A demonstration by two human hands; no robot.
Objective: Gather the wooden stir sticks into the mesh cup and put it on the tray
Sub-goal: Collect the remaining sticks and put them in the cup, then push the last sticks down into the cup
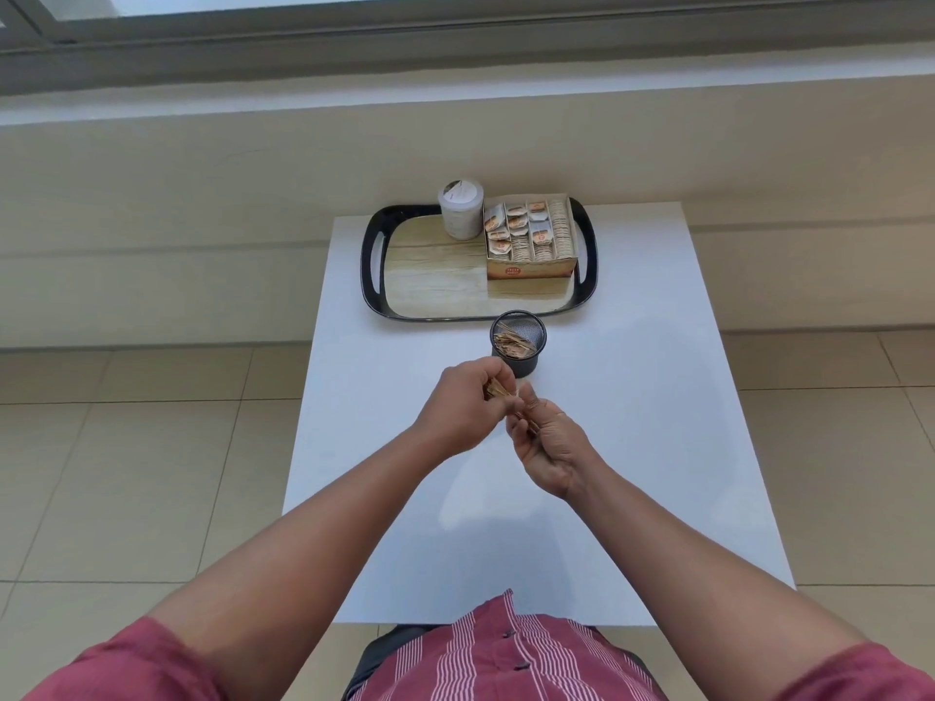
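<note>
centre of frame: left hand (463,404) has its grip curled round a small bundle of wooden stir sticks (498,393), ends poking out toward the right hand (549,442). right hand's grip looks pinched on the same bundle or a few loose sticks; fingers overlap, cannot tell which. mesh cup (518,342) stands on the white surface (632,397) just above the hands, some sticks already inside, just below the near rim of the tray (372,255), which it does not sit on. tray also carries a white jar (460,210) and a box of sachets (530,240), upper centre. risks, as judged: sticks slipping out during the hand-to-hand sorting and scattering; left knuckles, close to the cup, nudging it over; long sticks catching the rim on the drop.
</note>
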